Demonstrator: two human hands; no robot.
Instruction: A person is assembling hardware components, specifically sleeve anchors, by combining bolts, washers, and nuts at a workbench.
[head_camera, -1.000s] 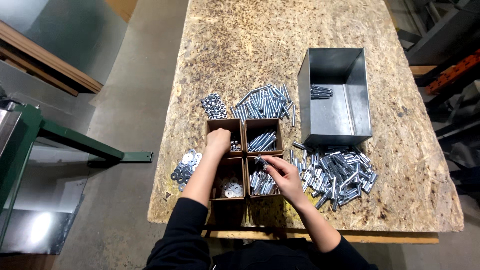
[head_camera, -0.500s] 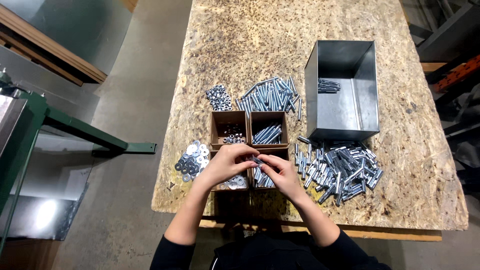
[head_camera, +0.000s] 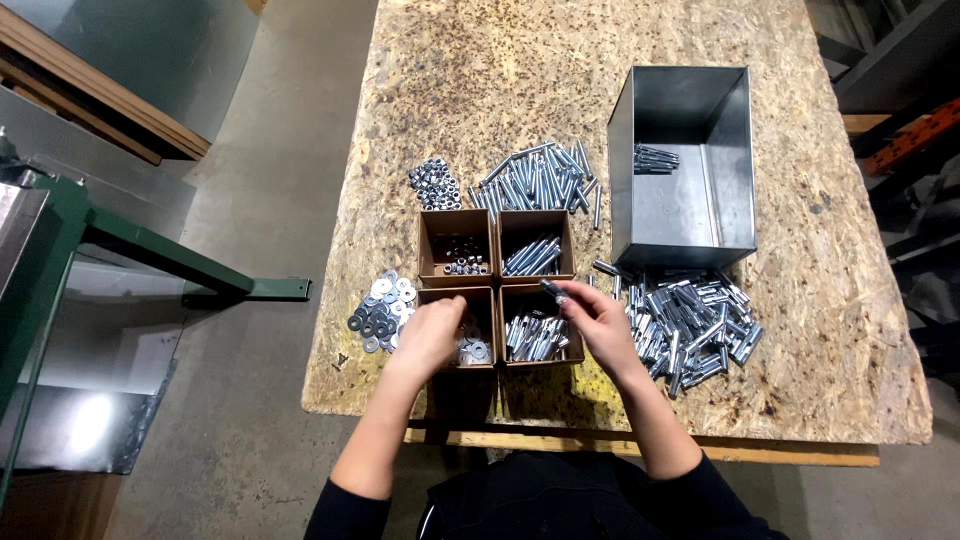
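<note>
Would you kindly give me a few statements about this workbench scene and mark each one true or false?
1. The right hand holds a small bolt in its fingers. True.
2. The left hand rests in the metal bin. False: it is at the near-left cardboard box, the one with washers in it.
3. Four brown boxes sit together in a square. True.
4. The metal bin is full to the rim. False: only a few bolts lie in it.
5. Loose washers lie left of the boxes. True.
</note>
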